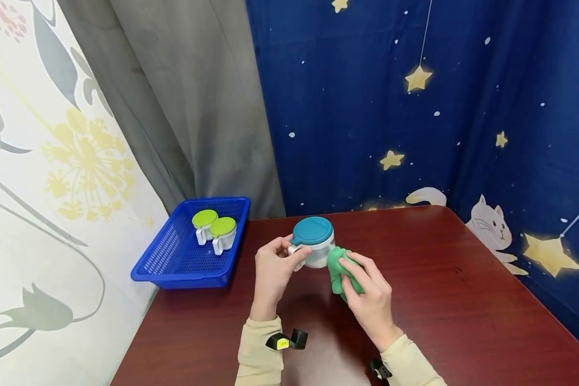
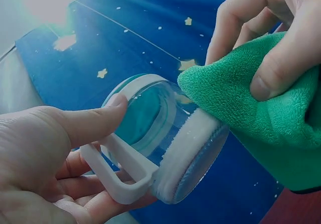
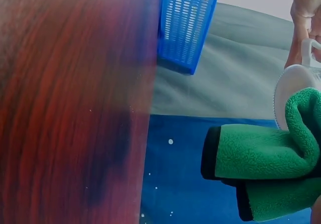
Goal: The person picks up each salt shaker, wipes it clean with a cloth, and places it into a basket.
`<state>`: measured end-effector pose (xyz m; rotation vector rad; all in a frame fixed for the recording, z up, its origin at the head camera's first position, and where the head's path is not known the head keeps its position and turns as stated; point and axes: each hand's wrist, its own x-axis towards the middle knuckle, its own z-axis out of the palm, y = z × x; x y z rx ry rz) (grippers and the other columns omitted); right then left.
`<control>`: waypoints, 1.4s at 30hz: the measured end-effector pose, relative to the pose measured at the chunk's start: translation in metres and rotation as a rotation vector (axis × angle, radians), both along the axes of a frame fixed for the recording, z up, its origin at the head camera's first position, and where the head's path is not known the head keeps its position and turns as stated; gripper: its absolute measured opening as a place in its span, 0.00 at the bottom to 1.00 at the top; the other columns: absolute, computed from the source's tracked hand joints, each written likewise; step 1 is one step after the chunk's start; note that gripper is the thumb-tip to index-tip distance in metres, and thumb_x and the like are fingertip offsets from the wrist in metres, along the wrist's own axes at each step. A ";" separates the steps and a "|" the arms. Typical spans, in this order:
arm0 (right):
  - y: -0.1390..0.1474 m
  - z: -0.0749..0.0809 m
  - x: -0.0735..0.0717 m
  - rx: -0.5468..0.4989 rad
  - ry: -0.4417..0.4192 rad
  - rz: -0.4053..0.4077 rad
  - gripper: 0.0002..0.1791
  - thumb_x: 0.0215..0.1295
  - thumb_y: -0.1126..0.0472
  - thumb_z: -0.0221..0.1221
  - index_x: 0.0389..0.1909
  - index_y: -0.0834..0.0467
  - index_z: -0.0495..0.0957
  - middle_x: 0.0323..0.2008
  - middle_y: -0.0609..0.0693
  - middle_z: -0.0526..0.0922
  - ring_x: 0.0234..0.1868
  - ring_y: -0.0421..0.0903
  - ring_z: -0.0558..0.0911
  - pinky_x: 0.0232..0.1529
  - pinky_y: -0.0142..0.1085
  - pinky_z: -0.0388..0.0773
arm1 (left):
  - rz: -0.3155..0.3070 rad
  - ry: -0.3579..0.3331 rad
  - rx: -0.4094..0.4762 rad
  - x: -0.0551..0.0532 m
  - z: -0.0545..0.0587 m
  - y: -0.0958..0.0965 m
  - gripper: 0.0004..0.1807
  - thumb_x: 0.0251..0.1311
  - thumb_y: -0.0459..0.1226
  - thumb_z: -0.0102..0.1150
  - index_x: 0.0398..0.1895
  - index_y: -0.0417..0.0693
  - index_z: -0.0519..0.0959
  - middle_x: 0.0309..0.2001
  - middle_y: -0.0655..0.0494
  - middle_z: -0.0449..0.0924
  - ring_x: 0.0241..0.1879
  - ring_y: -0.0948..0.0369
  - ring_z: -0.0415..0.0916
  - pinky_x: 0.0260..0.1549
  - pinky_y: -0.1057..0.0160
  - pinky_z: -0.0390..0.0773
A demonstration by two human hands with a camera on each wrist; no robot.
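My left hand [image 1: 276, 268] holds a clear jar [image 1: 317, 254] by its white handle, thumb near the rim and fingers beneath, as the left wrist view shows. The jar has a teal lid [image 1: 312, 230] and some white contents gathered toward its base. A folded green cloth [image 2: 251, 93] with a dark hem is pinched in my right hand [image 1: 368, 289], its edge against the side of the jar. Both hands are raised over the table. In the right wrist view, folds of the cloth hide part of the jar's base [image 3: 291, 91].
At the left of the dark red table [image 1: 463, 300] stands a blue perforated basket [image 1: 188, 276]. Inside it sit two smaller jars with green lids [image 1: 205, 217], white handles facing forward. A grey curtain and a blue starry curtain [image 1: 357, 107] hang behind the table.
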<state>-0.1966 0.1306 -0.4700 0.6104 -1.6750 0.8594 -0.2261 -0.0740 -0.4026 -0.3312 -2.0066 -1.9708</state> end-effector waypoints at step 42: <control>0.027 0.014 -0.009 0.180 -0.022 -0.247 0.28 0.48 0.73 0.71 0.54 0.54 0.85 0.52 0.50 0.85 0.49 0.53 0.84 0.46 0.46 0.82 | -0.111 -0.039 -0.080 0.002 -0.011 -0.004 0.24 0.43 0.47 0.82 0.23 0.45 0.75 0.51 0.54 0.84 0.49 0.55 0.82 0.27 0.59 0.82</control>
